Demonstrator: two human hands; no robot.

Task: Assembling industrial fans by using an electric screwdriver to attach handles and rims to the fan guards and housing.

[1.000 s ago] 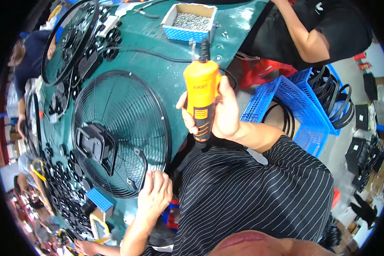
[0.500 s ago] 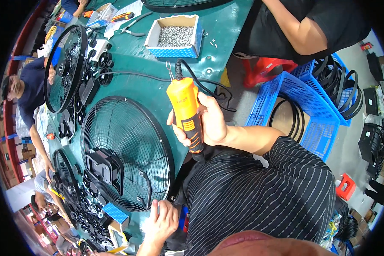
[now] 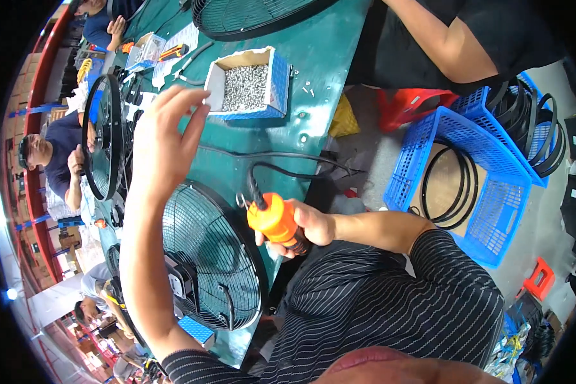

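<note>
My right hand (image 3: 310, 225) is wrapped round an orange and black electric screwdriver (image 3: 272, 216), held low in front of my body with its cord leaving the top end. My left hand (image 3: 168, 128) is stretched out over the table, thumb and fingers apart, nothing seen in it. Its fingertips are beside the left rim of an open cardboard box (image 3: 278, 83) filled with small silver screws (image 3: 244, 88). Below, partly covered by my left forearm, a black round fan grille (image 3: 201, 233) lies on the table with a black motor bracket (image 3: 180, 278) at its centre.
Loose screws (image 3: 308, 88) lie right of the box on the green table (image 3: 326, 64). A black cord (image 3: 288, 155) crosses the tabletop. Blue crates (image 3: 499, 224) with black rings (image 3: 451, 185) stand at right beside a red stool (image 3: 403, 109). Co-workers sit around the table.
My left hand has risen from the near table edge, forward to the screw box. My right hand has lowered and tilted the screwdriver. The view has shifted slightly.
</note>
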